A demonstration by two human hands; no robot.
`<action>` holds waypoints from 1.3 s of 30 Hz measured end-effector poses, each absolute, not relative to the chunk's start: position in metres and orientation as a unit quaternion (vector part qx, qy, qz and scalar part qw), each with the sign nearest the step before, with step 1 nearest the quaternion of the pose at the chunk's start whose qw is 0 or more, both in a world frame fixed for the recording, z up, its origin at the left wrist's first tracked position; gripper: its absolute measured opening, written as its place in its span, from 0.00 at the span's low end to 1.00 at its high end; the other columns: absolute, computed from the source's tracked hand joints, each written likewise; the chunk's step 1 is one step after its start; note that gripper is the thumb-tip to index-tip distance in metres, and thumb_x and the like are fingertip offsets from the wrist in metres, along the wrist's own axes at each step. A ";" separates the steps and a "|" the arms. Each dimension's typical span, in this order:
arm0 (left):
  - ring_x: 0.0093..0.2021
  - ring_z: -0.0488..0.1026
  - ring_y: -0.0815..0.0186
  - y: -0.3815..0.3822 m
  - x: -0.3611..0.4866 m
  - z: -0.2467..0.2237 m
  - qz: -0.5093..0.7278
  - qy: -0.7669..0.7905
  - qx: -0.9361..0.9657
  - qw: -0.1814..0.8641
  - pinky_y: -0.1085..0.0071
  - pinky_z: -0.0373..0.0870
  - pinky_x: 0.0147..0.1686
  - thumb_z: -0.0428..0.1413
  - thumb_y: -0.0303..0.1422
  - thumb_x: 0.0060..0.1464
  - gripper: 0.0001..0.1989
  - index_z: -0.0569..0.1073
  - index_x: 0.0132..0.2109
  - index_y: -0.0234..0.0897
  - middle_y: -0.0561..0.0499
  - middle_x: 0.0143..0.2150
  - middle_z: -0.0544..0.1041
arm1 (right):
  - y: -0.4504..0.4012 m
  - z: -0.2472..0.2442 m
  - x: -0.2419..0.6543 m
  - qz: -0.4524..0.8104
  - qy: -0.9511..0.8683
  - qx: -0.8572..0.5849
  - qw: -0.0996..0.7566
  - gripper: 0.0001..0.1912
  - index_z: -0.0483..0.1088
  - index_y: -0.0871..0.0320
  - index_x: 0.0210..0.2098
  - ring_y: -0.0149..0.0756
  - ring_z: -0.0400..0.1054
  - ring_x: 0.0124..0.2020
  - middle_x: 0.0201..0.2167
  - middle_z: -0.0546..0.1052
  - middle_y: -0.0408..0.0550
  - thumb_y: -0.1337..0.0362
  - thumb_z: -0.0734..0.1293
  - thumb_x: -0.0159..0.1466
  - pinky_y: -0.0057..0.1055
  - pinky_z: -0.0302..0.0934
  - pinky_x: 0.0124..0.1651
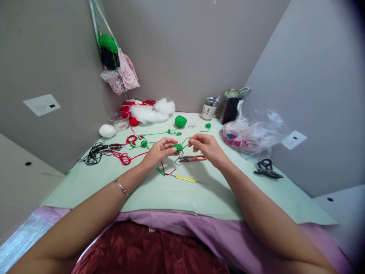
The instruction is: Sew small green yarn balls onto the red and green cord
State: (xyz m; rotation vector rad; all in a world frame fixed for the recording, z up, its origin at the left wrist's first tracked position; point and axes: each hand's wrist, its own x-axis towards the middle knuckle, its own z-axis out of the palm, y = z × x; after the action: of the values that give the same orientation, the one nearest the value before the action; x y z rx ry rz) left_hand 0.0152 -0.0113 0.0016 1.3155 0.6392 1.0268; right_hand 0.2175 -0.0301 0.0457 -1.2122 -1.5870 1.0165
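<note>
Fingers of my left hand (155, 154) are pinched closed on a small green ball (178, 147), and my right hand (210, 148) has its fingertips closed on a green strand (186, 140) that runs over to it. Can't tell if there's a needle in that right pinch too, it's too tiny to see. So the ball sits right between both sets of fingers, a bit above the surface (159, 198). As far as I can judge, what I've got in hand is managing that strand where it meets the ball, and the next move calls for a steady left pinch and a light right one. There's dark thread (179, 158) dangling just under the ball, which could snag imo. Posewise, both forearms reach forward and angle inward, palms facing each other roughly, knuckles up, right wrist bent a little. Orange-handled snips (196, 157) are just below my fingers, a yellow-handled tool (185, 178) lies nearer me, and a bigger yarn ball (180, 121) is beyond them.
</note>
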 end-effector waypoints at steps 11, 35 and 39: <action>0.43 0.75 0.64 -0.022 0.019 0.012 0.427 0.272 0.552 0.663 0.64 0.68 0.49 0.64 0.36 0.50 0.18 0.71 0.46 0.34 0.45 0.43 0.79 | -0.029 0.044 0.219 0.388 -0.645 -0.484 0.446 0.14 0.77 0.60 0.31 0.30 0.62 0.28 0.27 0.75 0.45 0.54 0.72 0.55 0.29 0.57 0.33; 0.32 0.73 0.69 -0.013 0.009 0.012 0.399 0.231 0.554 0.693 0.70 0.70 0.39 0.57 0.32 0.54 0.09 0.72 0.42 0.35 0.48 0.40 0.77 | -0.011 0.071 0.281 0.523 -0.451 -0.335 0.641 0.11 0.61 0.57 0.26 0.23 0.33 0.16 0.15 0.49 0.31 0.65 0.69 0.59 0.22 0.35 0.17; 0.35 0.72 0.70 -0.012 0.009 0.011 0.393 0.235 0.545 0.702 0.70 0.69 0.41 0.57 0.33 0.55 0.09 0.73 0.44 0.36 0.48 0.43 0.76 | -0.009 0.070 0.282 0.516 -0.452 -0.365 0.630 0.07 0.64 0.57 0.28 0.22 0.38 0.15 0.16 0.53 0.32 0.66 0.68 0.58 0.22 0.37 0.18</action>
State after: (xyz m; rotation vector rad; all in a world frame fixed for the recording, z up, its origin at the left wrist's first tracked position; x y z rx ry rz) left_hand 0.0092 -0.0123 0.0114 1.2137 0.5221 0.8740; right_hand 0.2818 -0.0094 0.0704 -0.8361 -1.0345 1.1815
